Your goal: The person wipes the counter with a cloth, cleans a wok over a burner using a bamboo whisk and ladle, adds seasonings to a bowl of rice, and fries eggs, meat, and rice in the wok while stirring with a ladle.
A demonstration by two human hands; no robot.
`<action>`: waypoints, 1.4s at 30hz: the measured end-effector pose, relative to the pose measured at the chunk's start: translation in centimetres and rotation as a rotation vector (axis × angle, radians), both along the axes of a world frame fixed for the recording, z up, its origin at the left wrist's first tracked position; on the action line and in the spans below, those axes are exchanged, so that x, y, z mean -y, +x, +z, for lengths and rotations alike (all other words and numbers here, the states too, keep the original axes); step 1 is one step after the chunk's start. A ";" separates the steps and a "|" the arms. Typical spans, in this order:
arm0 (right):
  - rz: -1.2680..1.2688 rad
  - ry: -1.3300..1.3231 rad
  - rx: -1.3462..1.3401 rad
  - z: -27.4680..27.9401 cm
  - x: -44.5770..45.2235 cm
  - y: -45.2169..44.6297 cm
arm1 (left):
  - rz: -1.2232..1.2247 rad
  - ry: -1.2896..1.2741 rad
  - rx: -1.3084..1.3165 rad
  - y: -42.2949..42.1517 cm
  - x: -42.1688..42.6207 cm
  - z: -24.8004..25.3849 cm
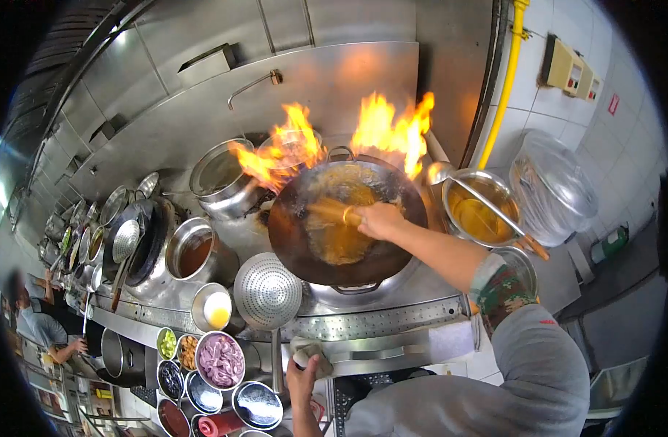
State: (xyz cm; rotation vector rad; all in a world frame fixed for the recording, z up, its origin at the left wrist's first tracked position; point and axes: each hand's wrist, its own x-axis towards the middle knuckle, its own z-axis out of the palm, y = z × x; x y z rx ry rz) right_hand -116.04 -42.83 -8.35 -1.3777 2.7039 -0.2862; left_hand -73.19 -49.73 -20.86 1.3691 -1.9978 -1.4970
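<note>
My right hand (381, 221) is closed around a bamboo wok brush (332, 211) with a yellow band. The brush's far end is over the inside of a large dark wok (297, 251), which has brownish liquid and foam in it. Tall flames (392, 131) rise behind the wok's back rim. Down at the counter's front edge, my left hand (302, 380) grips a folded greyish cloth (312, 355). Close to that hand is the handle of a perforated strainer (267, 291), which lies left of the wok.
To the right stands a bowl of oil (479, 211) with a ladle across it. Left are a lidded pot (221, 175), a pot of brown sauce (192, 251) and a bowl of sliced onions (221, 360) among several containers. Another person (46, 328) stands far left.
</note>
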 end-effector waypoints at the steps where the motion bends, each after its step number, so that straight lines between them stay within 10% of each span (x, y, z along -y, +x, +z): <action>1: 0.049 0.013 0.014 0.1 -1.0 0.6 | 0.024 -0.051 0.036 0.0 0.0 0.1; 12: 0.178 0.002 0.015 2.0 -0.8 6.9 | 0.085 -0.076 -0.013 2.0 1.9 -6.1; 13: 0.216 0.101 0.020 3.7 -3.2 7.1 | 0.134 -0.153 0.138 0.4 -0.2 0.6; 16: 0.192 0.332 0.047 12.3 -9.9 7.8 | 0.303 0.432 -0.541 0.7 -1.0 3.0; 20: -0.245 0.455 -0.081 10.2 -8.6 1.3 | 0.222 1.033 -0.884 -3.0 0.5 2.6; 33: -0.151 0.586 -0.216 10.5 -4.0 3.6 | -0.077 1.087 -0.644 -15.0 0.6 11.4; 42: -0.240 0.404 -0.143 6.3 -3.6 0.0 | -0.181 1.146 -0.560 -18.3 0.0 6.5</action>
